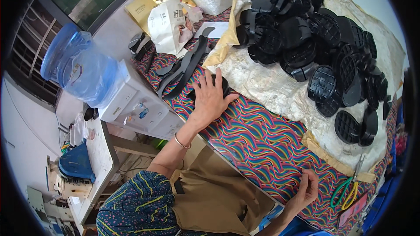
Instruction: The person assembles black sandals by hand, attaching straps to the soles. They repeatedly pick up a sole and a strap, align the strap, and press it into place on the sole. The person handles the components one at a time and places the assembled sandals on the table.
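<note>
My left hand (211, 97) lies spread over a black rubber sole (224, 85) on the table's wavy multicoloured cloth (258, 140), its fingers wrapped over the sole's top. A thin bangle sits on that wrist. Just left of the hand lie several long black straps (186, 67). My right hand (307, 191) rests at the near edge of the cloth, fingers curled toward the thumb; I see nothing in it. Scissors with green and yellow handles (348, 191) lie a little to its right.
A large heap of black soles (315, 39) covers a pale sheet (267, 83) at the back right. Paper bags (168, 22) stand at the back. A white water dispenser with a blue bottle (83, 67) stands to the left, beside a small side table (98, 153).
</note>
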A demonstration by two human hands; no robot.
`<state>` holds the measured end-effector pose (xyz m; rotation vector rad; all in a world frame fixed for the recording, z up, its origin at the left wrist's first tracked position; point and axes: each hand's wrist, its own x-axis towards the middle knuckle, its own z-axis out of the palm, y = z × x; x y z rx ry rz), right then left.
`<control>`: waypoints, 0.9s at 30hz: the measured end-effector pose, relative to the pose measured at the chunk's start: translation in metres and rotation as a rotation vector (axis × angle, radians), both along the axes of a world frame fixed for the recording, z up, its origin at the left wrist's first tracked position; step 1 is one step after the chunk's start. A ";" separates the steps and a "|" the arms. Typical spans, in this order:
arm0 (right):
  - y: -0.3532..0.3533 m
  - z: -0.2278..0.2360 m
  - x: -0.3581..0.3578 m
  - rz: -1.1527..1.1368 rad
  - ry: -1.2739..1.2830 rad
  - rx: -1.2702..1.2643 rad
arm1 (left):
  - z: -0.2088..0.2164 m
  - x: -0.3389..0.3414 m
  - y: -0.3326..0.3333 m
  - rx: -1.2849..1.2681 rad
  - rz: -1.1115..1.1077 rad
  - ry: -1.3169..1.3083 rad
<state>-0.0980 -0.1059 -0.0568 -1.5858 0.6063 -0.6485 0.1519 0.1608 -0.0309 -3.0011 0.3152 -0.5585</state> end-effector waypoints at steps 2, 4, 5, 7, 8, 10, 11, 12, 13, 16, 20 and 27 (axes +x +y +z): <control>-0.001 -0.001 -0.002 -0.010 0.031 0.000 | 0.011 0.001 -0.005 -0.031 0.013 0.081; 0.000 -0.001 -0.002 -0.003 0.041 -0.002 | 0.024 0.015 0.014 -0.412 -0.132 0.220; 0.000 0.000 -0.002 -0.003 0.036 -0.009 | 0.032 0.022 0.023 -0.602 -0.216 0.290; 0.000 0.002 -0.002 0.004 0.019 -0.017 | 0.042 0.033 0.043 -0.881 -0.192 0.263; -0.001 0.001 -0.002 0.002 0.014 -0.022 | 0.050 0.041 0.051 -0.891 -0.117 0.302; -0.002 0.000 -0.003 -0.007 0.010 -0.038 | 0.056 0.059 0.066 -0.772 0.024 0.283; -0.001 -0.001 -0.003 -0.008 0.005 -0.042 | 0.050 0.069 0.077 -0.639 0.092 0.216; -0.001 -0.002 -0.002 -0.011 0.001 -0.047 | 0.040 0.078 0.087 -0.505 0.158 0.151; 0.000 -0.003 -0.001 0.001 -0.001 -0.024 | 0.022 0.085 0.100 -0.404 0.140 0.069; 0.000 -0.001 -0.001 0.020 0.001 -0.001 | -0.021 0.099 0.121 -0.206 0.119 -0.063; -0.001 -0.001 -0.003 0.019 0.006 -0.017 | -0.031 0.110 0.119 -0.171 0.109 -0.091; -0.002 -0.007 -0.003 0.021 0.021 0.003 | -0.006 0.120 0.172 -0.681 0.130 -0.108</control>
